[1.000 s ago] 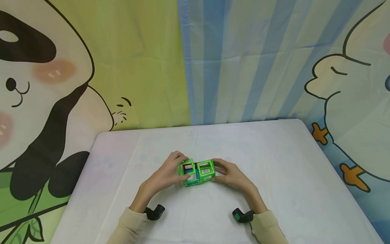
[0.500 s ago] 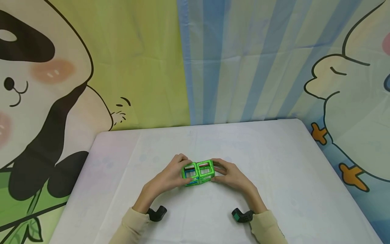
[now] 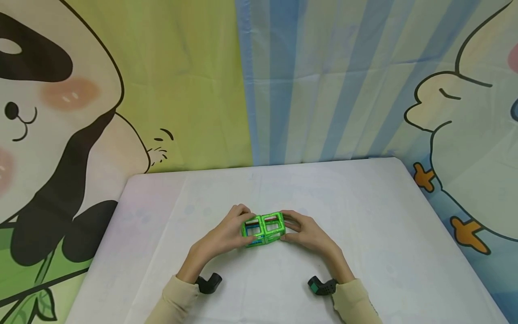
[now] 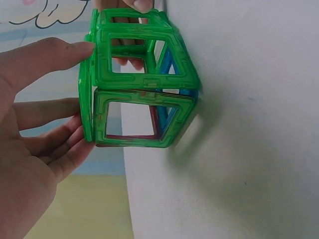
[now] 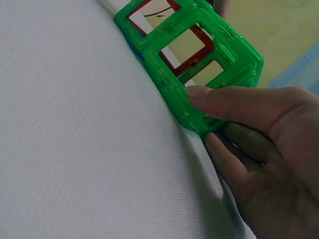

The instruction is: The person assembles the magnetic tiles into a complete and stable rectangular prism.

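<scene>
A hollow block of magnetic tiles (image 3: 264,230), green-framed on top and front, sits on the white cloth between the two hands. From the left, the left hand (image 3: 227,230) pinches it, its thumb along the near side and its fingers at the far side. At the opposite end, the right hand (image 3: 306,231) grips it between thumb and fingers. Close up in the left wrist view, a green end tile (image 4: 85,94) lies under the left thumb, and blue tiles (image 4: 170,117) show toward the cloth. Dark red tile edges (image 5: 198,59) appear through the frames in the right wrist view.
A white cloth (image 3: 344,193) covers the table. Behind it hang printed curtains, one yellow-green with a panda (image 3: 97,148), the other blue-striped (image 3: 315,112). Each wrist wears a black camera mount, one at left (image 3: 209,283) and one at right (image 3: 321,285).
A tilted green tile at the block's left end has come down level with its neighbour, and the left hand shifted slightly right with it. The right hand has stayed almost still.
</scene>
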Motion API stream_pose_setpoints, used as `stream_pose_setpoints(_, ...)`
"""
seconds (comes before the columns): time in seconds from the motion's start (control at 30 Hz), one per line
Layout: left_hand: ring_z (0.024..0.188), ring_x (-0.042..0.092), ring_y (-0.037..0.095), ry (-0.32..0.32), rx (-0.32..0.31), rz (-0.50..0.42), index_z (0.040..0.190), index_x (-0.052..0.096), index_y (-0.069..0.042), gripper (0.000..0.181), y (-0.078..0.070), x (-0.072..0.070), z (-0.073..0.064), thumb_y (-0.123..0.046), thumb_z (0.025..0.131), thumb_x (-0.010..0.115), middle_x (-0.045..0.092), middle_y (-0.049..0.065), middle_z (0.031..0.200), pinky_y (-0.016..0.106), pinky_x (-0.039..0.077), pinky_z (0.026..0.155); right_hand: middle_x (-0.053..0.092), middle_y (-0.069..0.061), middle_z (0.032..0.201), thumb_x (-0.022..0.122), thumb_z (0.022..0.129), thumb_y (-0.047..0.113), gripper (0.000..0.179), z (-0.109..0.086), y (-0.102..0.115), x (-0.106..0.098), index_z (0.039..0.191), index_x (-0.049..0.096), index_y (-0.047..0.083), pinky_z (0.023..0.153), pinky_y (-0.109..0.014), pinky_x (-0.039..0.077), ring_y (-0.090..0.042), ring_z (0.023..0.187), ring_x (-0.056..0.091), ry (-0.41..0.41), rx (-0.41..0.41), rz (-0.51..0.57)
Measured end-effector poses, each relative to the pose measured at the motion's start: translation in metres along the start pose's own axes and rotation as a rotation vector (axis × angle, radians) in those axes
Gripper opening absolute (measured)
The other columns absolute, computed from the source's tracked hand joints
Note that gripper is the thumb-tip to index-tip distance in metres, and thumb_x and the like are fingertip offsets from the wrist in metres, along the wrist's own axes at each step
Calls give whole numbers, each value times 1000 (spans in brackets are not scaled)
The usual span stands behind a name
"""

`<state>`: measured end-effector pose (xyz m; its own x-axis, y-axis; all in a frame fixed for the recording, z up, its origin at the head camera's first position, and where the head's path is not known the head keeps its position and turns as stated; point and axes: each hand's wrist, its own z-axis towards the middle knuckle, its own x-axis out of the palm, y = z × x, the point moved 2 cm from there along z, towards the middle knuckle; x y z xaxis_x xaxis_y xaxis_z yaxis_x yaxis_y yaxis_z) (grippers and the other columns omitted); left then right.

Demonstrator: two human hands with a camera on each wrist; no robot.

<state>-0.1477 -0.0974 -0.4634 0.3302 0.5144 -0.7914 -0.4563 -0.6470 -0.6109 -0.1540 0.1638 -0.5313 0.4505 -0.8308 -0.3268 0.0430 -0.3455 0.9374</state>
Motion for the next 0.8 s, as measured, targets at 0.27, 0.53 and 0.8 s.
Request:
stream_pose_setpoints(0.27, 113, 45, 19, -2, 5, 10, 134, 65, -1, 54, -1, 0, -1, -21, 87, 84, 51, 6, 126, 38, 51, 93, 46, -14, 158, 80, 88, 8, 72, 1, -1, 0, 152, 47, 12, 109, -39, 50, -31, 138, 56, -1, 1, 0)
stream_pose_setpoints(0.53, 113, 44, 19, -4, 14, 24, 134, 64, -1, 55, -2, -1, -2, -21, 87, 84, 50, 7, 126, 39, 51, 93, 46, -16, 157, 79, 88, 8, 71, 0, 0, -1, 152, 47, 11, 108, -40, 51, -33, 137, 56, 3, -7, -4)
stream_pose_setpoints(0.8, 116, 44, 21, -20, -36, -1, 137, 62, 0, 62, 4, 3, -3, -23, 86, 86, 51, 8, 128, 40, 51, 95, 47, -16, 157, 79, 88, 8, 71, 0, 0, 0, 152, 48, 11, 108, -41, 50, -33, 137, 56, 1, -1, -6)
